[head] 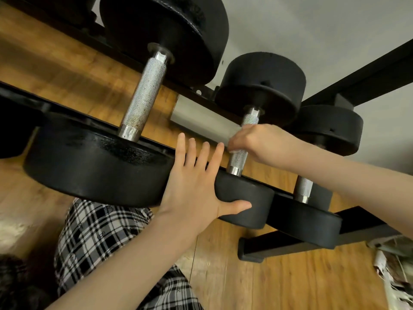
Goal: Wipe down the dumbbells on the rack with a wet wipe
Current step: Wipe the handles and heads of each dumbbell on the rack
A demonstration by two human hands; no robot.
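A wooden floor of warm orange-brown planks fills the near part of the scene and shows again on the left. A pale grey wall rises at the far right. At the near left are legs in black-and-white checked trousers. At the near left corner sits something dark and fuzzy, too blurred to identify. By the near right edge, on the floor, lies a crumpled heap of what may be printed paper or wrapping, white with dark markings.
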